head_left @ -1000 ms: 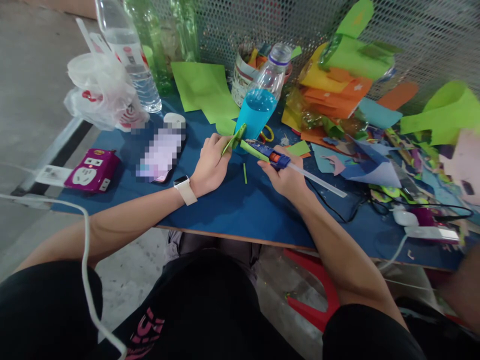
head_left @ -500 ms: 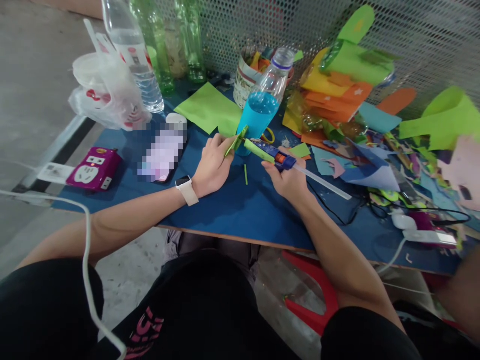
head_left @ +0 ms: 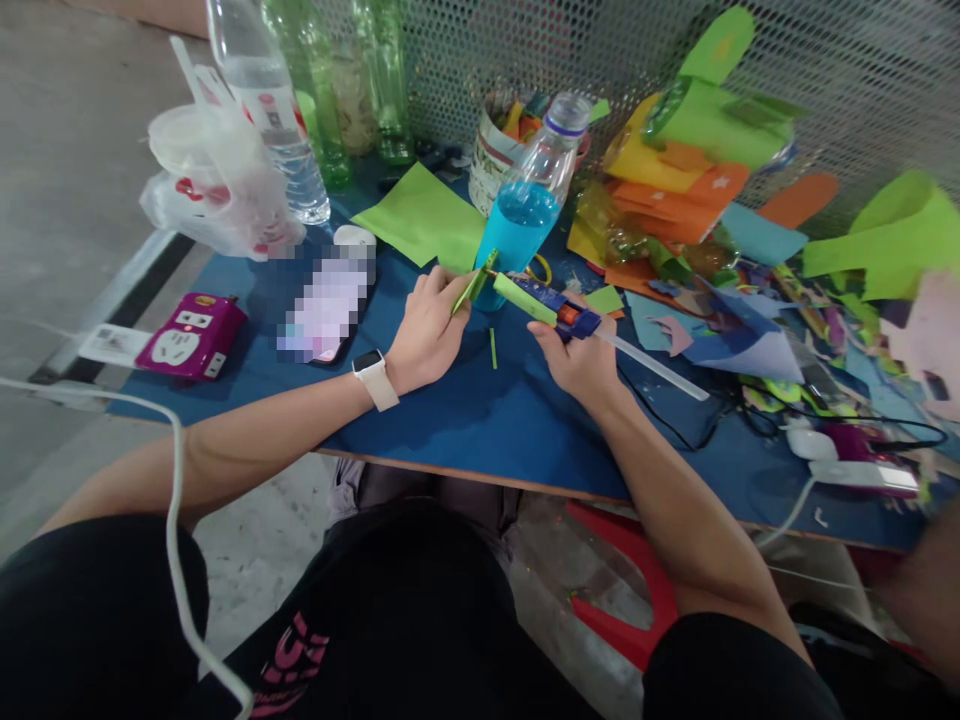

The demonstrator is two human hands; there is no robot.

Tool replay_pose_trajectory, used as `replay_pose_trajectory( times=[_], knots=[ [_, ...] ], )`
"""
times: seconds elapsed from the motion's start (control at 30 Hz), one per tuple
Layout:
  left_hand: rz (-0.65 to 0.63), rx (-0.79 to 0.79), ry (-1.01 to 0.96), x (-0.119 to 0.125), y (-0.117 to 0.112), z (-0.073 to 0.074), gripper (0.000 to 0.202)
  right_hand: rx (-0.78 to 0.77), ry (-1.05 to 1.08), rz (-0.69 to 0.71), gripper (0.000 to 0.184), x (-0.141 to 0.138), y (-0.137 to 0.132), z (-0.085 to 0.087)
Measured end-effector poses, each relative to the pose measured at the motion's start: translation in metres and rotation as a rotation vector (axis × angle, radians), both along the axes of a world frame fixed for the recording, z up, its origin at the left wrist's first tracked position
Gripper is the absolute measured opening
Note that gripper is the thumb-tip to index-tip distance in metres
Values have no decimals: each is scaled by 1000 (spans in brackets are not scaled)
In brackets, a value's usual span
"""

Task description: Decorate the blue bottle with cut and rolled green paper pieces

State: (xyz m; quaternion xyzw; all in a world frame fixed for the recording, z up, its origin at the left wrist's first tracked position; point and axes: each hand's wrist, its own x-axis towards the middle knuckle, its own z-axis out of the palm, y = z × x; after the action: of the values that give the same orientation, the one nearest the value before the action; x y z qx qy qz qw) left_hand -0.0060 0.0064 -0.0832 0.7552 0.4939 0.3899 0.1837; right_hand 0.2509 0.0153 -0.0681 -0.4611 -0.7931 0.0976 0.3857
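While the left hand [head_left: 426,335] rested on the blue desk [head_left: 465,425], its fingers [head_left: 441,300] were pinched shut on a folded green paper piece [head_left: 469,288], at seven o'clock of the blue-wrapped bottle [head_left: 517,235]. The paper looked light, thin and easily creased, best held near its fold. At three o'clock of it, the right hand [head_left: 581,362] was closed around the glue gun [head_left: 561,313], whose tip met the paper. The tip was probably hot, so the handle seemed the safe hold.

Bottle [head_left: 534,190] behind glue gun [head_left: 551,308]; phone [head_left: 324,308] left, on table [head_left: 480,420]
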Motion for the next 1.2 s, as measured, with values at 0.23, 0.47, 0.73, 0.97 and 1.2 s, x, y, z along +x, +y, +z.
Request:
replay_pose_trajectory(
  times=[0.23,0.47,0.73,0.97,1.2],
  knots=[
    [-7,27,-6,-1,0,-1,38,13,23,0,70,-1,-1,2],
    [0,23,0,0,0,-2,42,-13,68,-15,64,-4,-3,1],
    [-14,3,-46,-2,4,-4,47,-52,178,65,66,1,-2,7],
    [-9,18,-40,-3,6,-3,56,7,88,316,44,13,2,23],
    [6,27,-66,-2,6,-4,64,-55,-47,254,58,42,9,44]
  ],
)
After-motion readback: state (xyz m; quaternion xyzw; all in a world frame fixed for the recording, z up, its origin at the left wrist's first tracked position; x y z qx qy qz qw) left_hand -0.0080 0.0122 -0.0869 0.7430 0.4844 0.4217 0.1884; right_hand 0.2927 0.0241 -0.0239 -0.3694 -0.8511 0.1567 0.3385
